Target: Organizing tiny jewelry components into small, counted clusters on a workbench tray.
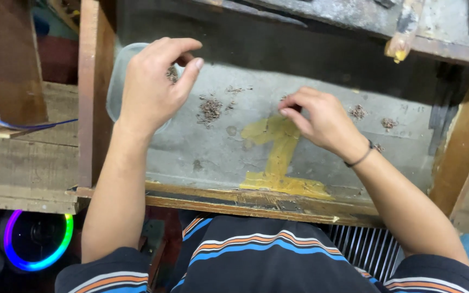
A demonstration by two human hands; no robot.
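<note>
My left hand (153,87) hovers over a clear plastic container (116,81) at the left of a grey worktop (202,152), fingers pinched on a small clump of brown shredded material (172,73). My right hand (321,119) rests on the worktop's middle, fingertips pinched together at a spot on the surface; what it pinches is too small to make out. A small pile of brown shreds (210,109) lies between the two hands. Two more small piles (358,112) (389,123) lie to the right of my right hand.
A yellow tape patch (278,163) is stuck on the worktop near its wooden front edge (245,203). Wooden posts stand at left (90,92) and right (462,152). A ring-lit fan (38,241) glows below left. A dirty shelf (408,27) overhangs the back.
</note>
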